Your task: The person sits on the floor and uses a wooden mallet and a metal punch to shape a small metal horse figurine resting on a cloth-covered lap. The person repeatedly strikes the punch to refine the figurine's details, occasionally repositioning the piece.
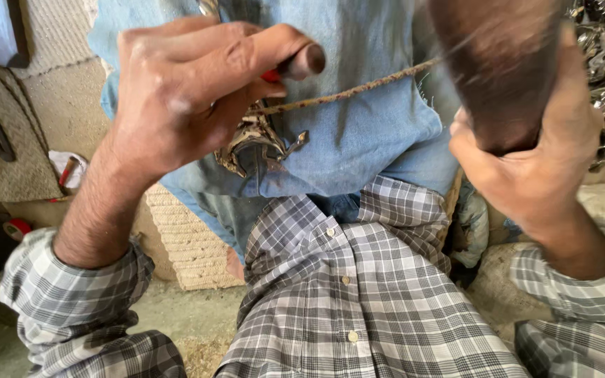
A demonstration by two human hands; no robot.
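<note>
Thin rusty rod runs level above a curved metal piece, perhaps touching it.

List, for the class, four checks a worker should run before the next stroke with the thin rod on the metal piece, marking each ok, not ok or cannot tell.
1. Left hand grips the red-handled tool: ok.
2. Thin rod reaches the ornate metal piece: ok, its end meets the piece.
3. Metal piece rests on the blue cloth over the lap: ok.
4. Right hand holds the dark wooden handle firmly: ok, though blurred.
5. What the handle's working end is: cannot tell, out of view.
</note>
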